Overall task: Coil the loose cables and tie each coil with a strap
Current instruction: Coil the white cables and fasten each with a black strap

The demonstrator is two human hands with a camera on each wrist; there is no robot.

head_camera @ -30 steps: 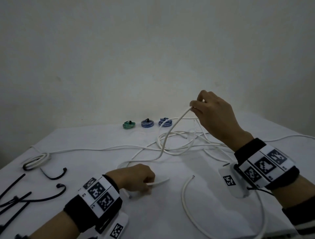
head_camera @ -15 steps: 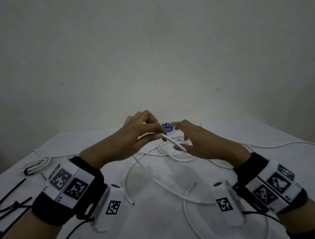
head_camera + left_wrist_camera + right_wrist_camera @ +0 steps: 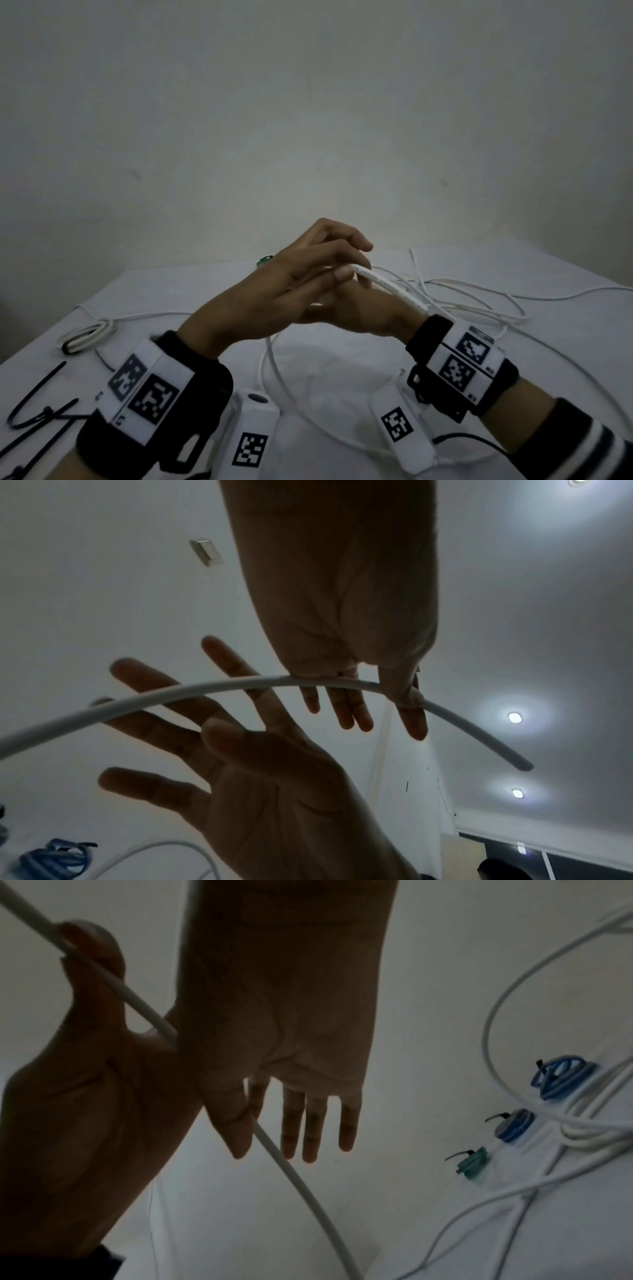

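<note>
On the counter (image 3: pixel 342 359), draped in a smooth white cloth, a long white cable (image 3: pixel 486 305) sprawls in loose, glossy round loops. Above it the left hand (image 3: pixel 274 294) pinches the cable's smooth end section (image 3: pixel 387 284) between thumb and fingers; the right hand (image 3: pixel 359 313) lies beneath, fingers straight, the cable running across its palm by the thumb. At the left edge sit a tied white coil (image 3: pixel 85 337) and thin black straps (image 3: pixel 37 407). Small blue coils (image 3: pixel 561 1076) and a green one (image 3: pixel 474 1162) rest at the far side.
</note>
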